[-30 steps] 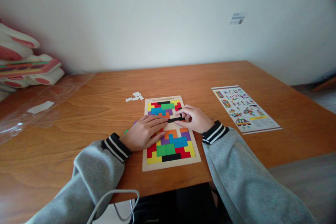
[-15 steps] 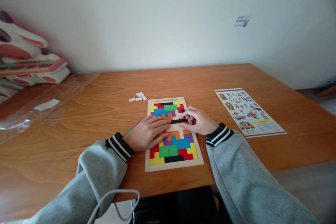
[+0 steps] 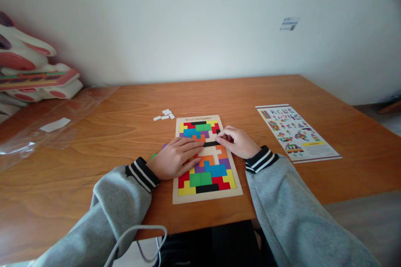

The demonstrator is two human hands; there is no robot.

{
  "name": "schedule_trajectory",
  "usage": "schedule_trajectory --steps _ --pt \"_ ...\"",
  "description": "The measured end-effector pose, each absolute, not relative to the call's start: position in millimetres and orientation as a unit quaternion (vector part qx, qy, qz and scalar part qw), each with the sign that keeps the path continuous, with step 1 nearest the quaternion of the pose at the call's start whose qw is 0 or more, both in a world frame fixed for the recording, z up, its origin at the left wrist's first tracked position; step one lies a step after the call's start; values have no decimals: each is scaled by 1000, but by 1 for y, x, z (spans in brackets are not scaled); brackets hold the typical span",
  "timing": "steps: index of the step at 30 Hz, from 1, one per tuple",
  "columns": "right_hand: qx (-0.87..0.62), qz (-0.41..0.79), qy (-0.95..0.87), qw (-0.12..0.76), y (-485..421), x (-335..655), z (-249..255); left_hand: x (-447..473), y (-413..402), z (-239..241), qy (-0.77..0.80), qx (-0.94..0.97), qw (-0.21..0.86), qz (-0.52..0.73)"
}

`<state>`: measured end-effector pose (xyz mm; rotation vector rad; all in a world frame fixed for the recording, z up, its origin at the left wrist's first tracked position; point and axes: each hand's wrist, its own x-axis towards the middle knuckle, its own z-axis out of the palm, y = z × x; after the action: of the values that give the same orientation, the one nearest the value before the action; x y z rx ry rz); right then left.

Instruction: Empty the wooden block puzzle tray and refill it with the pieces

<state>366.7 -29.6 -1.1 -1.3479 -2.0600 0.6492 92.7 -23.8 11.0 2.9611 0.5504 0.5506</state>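
Note:
A wooden puzzle board (image 3: pixel 207 199) lies on the table, its tray filled with coloured block pieces and some bare wood in the middle. My left hand (image 3: pixel 177 156) rests flat across its left side, fingers stretched out and hiding the pieces underneath. My right hand (image 3: pixel 238 142) is at the right edge with thumb and fingertips pinched together on the right end of a straight black puzzle piece (image 3: pixel 210 144), which lies across the board's middle. Orange pieces (image 3: pixel 206 160) lie just below it. Green and purple pieces (image 3: pixel 154 156) peek out on the table behind my left hand.
Several small white pieces (image 3: pixel 165 115) lie beyond the board. A printed pattern sheet (image 3: pixel 297 133) is on the right. At left are clear plastic wrapping (image 3: pixel 78 110) and a toy keyboard with an animal figure (image 3: pixel 37 79). A white cable (image 3: pixel 138 228) hangs at the front edge.
My right thumb and fingers have closed from a spread position around the black piece into a pinch at its right end. My left hand stays in place.

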Motion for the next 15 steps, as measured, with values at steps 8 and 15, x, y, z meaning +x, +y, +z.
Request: schedule_trajectory --steps 8,15 --pt "-496 237 -778 305 -33 365 0 92 -24 11 183 967 42 170" --pt "-501 146 -797 304 -37 353 -1 93 -25 13 215 953 41 209"
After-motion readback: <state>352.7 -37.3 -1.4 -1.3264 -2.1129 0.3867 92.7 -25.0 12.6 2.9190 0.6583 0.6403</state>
